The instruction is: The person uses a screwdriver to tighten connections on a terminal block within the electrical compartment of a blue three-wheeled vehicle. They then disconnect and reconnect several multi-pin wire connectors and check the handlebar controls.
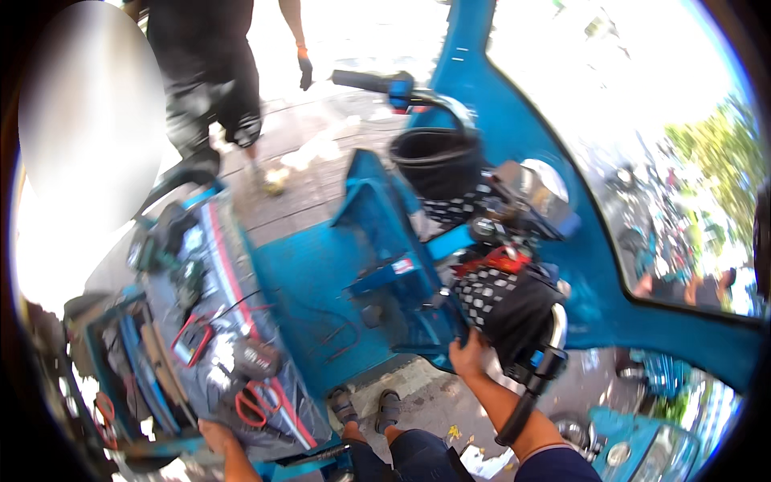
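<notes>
I sit inside a blue three-wheeled vehicle. My right hand [468, 353] is closed around a blue frame bar [418, 347] just below the steering column, beside a black-and-white checkered cloth [482, 293]. The near handlebar's black grip [522, 410] hangs right of my forearm. My left hand [215, 438] rests on the near edge of a plastic-covered seat [201, 265]; its fingers are hidden. Red-handled pliers [255, 402] lie just above that hand. My sandalled feet [365, 406] stand on the pavement.
Red wires and small tools are scattered over the seat. A black tub [438, 161] sits behind the far handlebar [373, 80]. Another person in dark clothes [205, 72] stands on the pavement ahead, with a gloved hand [305, 74]. Parked vehicles are at right.
</notes>
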Action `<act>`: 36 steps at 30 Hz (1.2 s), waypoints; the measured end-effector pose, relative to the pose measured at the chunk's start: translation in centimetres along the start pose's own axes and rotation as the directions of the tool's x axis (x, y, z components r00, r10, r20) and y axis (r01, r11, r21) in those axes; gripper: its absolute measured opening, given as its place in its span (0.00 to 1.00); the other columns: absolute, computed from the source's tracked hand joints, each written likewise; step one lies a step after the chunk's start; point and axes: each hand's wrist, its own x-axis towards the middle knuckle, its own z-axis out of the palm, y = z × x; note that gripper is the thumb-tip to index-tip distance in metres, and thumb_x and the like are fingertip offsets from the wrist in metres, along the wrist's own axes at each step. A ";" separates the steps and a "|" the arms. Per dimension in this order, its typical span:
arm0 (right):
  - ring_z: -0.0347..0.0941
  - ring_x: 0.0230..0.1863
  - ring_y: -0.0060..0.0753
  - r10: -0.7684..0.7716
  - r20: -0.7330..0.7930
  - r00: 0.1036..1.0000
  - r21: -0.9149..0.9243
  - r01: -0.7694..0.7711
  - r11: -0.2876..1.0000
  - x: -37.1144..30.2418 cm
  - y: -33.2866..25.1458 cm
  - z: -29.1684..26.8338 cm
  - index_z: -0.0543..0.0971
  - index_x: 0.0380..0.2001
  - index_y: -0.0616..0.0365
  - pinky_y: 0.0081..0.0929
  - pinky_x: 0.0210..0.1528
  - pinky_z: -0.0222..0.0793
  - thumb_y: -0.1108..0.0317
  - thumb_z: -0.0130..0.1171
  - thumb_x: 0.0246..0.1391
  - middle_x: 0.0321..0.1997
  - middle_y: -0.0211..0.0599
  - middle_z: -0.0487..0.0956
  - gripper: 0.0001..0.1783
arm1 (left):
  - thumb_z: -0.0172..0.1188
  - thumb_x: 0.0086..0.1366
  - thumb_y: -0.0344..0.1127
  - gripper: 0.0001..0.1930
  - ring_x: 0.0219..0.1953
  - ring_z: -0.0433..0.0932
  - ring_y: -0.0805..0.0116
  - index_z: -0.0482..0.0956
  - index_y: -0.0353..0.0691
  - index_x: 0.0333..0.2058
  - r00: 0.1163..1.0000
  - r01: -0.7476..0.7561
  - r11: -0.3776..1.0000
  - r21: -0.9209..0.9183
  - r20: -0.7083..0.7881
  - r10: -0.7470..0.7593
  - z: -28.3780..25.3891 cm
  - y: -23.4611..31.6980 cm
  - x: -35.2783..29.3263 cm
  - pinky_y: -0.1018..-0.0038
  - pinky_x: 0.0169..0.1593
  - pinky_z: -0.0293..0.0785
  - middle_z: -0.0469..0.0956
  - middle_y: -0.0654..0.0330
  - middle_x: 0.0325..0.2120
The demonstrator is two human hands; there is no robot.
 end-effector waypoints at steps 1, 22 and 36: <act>0.75 0.52 0.66 -0.024 0.030 0.999 0.095 0.021 0.995 0.0 -2.6 1.1 0.77 0.51 0.65 0.56 0.56 0.70 0.62 0.63 0.49 0.46 0.60 0.80 0.27 | 0.35 0.80 0.52 0.29 0.54 0.79 0.38 0.78 0.36 0.56 0.938 -0.201 0.976 -0.085 -0.303 0.167 -1.2 -3.6 3.7 0.49 0.56 0.75 0.80 0.40 0.54; 0.81 0.51 0.57 -0.109 0.163 0.981 0.160 0.083 0.984 -1.2 -1.2 -5.3 0.79 0.58 0.63 0.45 0.55 0.77 0.46 0.71 0.54 0.52 0.56 0.84 0.37 | 0.39 0.79 0.53 0.26 0.53 0.79 0.47 0.82 0.39 0.43 0.985 0.061 0.991 -0.117 -0.151 -0.078 -7.0 3.7 -2.2 0.49 0.58 0.71 0.83 0.50 0.46; 0.73 0.25 0.34 -0.404 0.093 0.910 0.618 0.266 0.740 -11.4 2.4 -23.1 0.76 0.51 0.60 0.35 0.26 0.73 0.64 0.61 0.67 0.29 0.35 0.76 0.15 | 0.40 0.78 0.52 0.26 0.49 0.81 0.46 0.82 0.39 0.42 0.985 0.009 0.995 -0.099 -0.170 -0.026 -8.3 4.5 -1.7 0.49 0.55 0.73 0.84 0.48 0.43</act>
